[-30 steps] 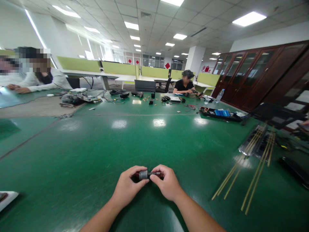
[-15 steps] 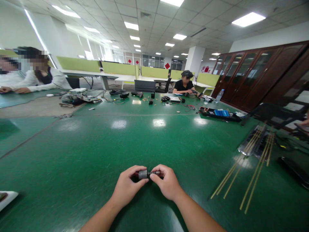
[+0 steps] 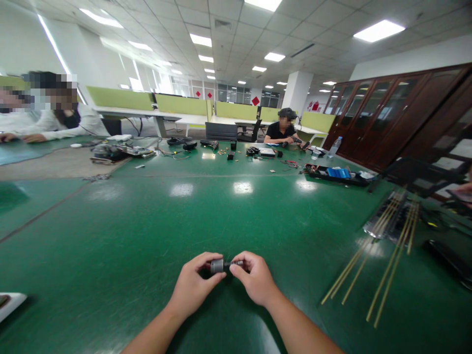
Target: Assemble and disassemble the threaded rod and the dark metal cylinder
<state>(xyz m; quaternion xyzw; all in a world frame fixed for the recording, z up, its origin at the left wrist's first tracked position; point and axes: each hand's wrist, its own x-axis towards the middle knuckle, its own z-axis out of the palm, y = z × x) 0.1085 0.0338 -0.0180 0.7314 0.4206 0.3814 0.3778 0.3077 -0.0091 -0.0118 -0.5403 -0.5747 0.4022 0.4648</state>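
Near the front of the green table, my left hand [image 3: 194,284] is closed around a short grey metal cylinder [image 3: 217,266], with thumb and fingers on either side of it. A thin dark shaft [image 3: 227,264] sticks out of the cylinder toward the right, so the piece looks like a small motor. My right hand [image 3: 257,281] pinches the far end of that shaft between thumb and fingertips. The shaft's tip shows a little above the right thumb. My fingers hide the cylinder's left end.
Thin wooden sticks [image 3: 387,265] lie at the right on clear plastic packaging. A black tray [image 3: 354,180] with blue pieces stands farther back, near a plastic bottle [image 3: 335,146]. A white object's edge [image 3: 14,304] shows at left. Several people sit around the table.
The cylinder has shifted very slightly left along with my left hand's fingertips. Both hands keep the same grip.
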